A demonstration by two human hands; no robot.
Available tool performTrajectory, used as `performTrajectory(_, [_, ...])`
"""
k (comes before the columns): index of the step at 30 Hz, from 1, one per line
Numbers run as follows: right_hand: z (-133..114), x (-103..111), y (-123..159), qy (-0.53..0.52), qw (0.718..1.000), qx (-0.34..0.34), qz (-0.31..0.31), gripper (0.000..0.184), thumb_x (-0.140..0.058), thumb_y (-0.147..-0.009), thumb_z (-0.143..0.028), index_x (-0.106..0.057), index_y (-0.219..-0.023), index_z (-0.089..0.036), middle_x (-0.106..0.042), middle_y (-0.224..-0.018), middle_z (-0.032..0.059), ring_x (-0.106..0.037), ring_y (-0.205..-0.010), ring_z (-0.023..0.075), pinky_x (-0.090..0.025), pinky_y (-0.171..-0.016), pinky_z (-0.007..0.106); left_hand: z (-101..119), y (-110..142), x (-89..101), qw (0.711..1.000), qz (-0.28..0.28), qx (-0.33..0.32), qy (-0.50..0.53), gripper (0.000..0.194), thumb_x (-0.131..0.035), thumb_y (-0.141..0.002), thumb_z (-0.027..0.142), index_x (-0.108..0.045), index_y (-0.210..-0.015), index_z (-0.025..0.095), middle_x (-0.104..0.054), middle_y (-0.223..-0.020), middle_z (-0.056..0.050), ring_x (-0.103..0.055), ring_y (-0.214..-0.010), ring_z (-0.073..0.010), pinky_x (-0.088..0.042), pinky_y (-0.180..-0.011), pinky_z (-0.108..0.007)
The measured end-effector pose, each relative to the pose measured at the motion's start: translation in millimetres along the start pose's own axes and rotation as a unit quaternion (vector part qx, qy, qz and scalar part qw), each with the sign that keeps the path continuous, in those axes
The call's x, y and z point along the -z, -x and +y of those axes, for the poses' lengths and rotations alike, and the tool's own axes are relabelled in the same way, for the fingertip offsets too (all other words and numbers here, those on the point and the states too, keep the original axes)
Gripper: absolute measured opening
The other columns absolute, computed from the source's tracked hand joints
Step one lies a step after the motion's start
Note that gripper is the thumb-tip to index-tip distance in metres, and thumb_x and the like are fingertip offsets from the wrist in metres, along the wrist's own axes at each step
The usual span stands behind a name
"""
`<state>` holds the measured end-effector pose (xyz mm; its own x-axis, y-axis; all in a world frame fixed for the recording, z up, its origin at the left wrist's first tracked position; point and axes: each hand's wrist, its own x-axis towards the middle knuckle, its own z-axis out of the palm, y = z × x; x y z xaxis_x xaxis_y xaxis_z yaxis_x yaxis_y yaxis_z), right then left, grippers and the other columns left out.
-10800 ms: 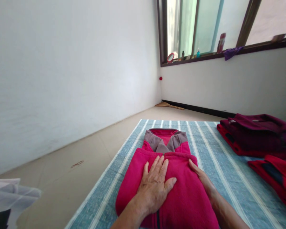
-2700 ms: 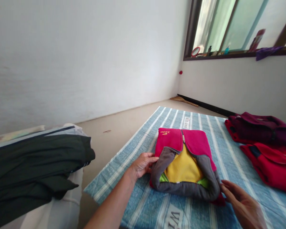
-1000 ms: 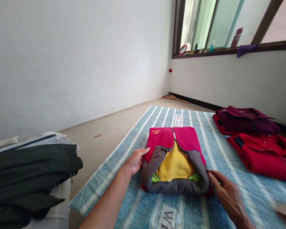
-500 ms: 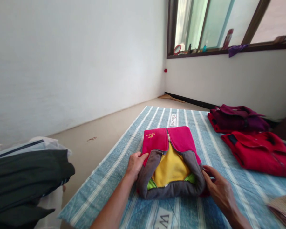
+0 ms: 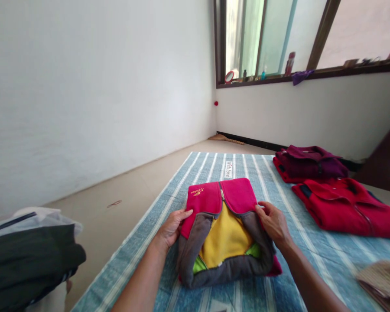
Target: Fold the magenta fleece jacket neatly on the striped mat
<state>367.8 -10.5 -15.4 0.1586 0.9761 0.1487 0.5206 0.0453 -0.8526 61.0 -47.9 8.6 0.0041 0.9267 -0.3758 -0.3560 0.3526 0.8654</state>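
Note:
A folded pink zip-up jacket (image 5: 237, 193) lies in front of me, its grey-lined collar nearest me and a yellow and lime-green inside showing in the opening. Gold lettering marks its upper left panel. At its left edge, my left hand (image 5: 173, 226) has the thumb on top and the other fingers partly hidden at the side, closed on the cloth. Across from it, my right hand (image 5: 273, 222) pinches the right edge about halfway up. A bit of pink cloth sticks out at the lower right corner, below my right hand.
Blue-and-white striped bedding (image 5: 156, 225) lies under the jacket. On the right are a folded red jacket (image 5: 351, 212), a folded purple jacket (image 5: 312, 162) on red cloth, and a beige knitted item (image 5: 383, 277). Dark clothes (image 5: 29, 260) are piled at left.
My right hand has moved up along the jacket's right edge from its lower corner. My left hand stays at the left edge. The camera view has shifted slightly right and upward.

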Motion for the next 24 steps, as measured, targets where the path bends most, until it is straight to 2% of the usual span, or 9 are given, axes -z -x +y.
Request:
performTrajectory(5, [7, -9, -12, 0.028, 0.999, -0.02, 0.011, 0.052, -0.048, -0.077, -0.055, -0.071, -0.096, -0.012, -0.068, -0.07, 0.0072, -0.064, -0.07, 0.0251, -0.043, -0.064, 0.033, 3, -2, -7.2, 1.0, 0.002, 0.001, 0.001, 0.023, -0.071, -0.069, 0.017, -0.066, -0.091, 0.011, -0.075, -0.079, -0.012, -0.071, -0.062, -0.0243, -0.058, -0.063, -0.035])
performTrajectory(12, [12, -13, -16, 0.025, 1.0, -0.017, 0.0, 0.034, -0.051, -0.076, -0.047, -0.071, -0.074, -0.02, -0.066, -0.063, 0.0026, -0.062, -0.065, 0.0224, -0.038, -0.058, 0.03, -1, -2, -16.3, 0.999, 0.049, -0.023, 0.003, 0.022, -0.066, -0.071, 0.021, -0.065, -0.091, 0.012, -0.074, -0.073, -0.01, -0.07, -0.062, -0.0232, -0.058, -0.066, -0.036])
performTrajectory(16, [15, -15, -16, 0.004, 0.999, -0.031, 0.016, 0.037, -0.047, -0.076, -0.049, -0.07, -0.076, -0.019, -0.067, -0.065, 0.0033, -0.062, -0.067, 0.0221, -0.04, -0.061, 0.03, -1, -7, -15.8, 0.993, 0.106, -0.054, -0.025, 0.019, -0.067, -0.069, 0.021, -0.066, -0.086, 0.013, -0.073, -0.069, -0.006, -0.069, -0.061, -0.0214, -0.056, -0.062, -0.031])
performTrajectory(21, [24, -17, -16, -0.015, 0.998, -0.052, 0.027, 0.04, -0.047, -0.072, -0.051, -0.069, -0.076, -0.018, -0.066, -0.063, 0.0034, -0.062, -0.064, 0.0224, -0.041, -0.06, 0.031, -5, -12, -8.1, 0.972, 0.204, -0.096, -0.072, 0.015, -0.074, -0.06, 0.014, -0.062, -0.07, 0.015, -0.062, -0.046, 0.006, -0.057, -0.039, -0.0131, -0.042, -0.041, -0.02])
performTrajectory(24, [27, -17, -16, -0.018, 0.998, -0.062, 0.025, 0.042, -0.048, -0.071, -0.053, -0.069, -0.076, -0.018, -0.065, -0.062, 0.0035, -0.061, -0.064, 0.0231, -0.04, -0.059, 0.031, -3, -7, -7.6, 0.976, 0.189, -0.087, -0.07, 0.016, -0.074, -0.065, 0.017, -0.066, -0.078, 0.014, -0.068, -0.055, 0.001, -0.064, -0.048, -0.0162, -0.05, -0.049, -0.023])
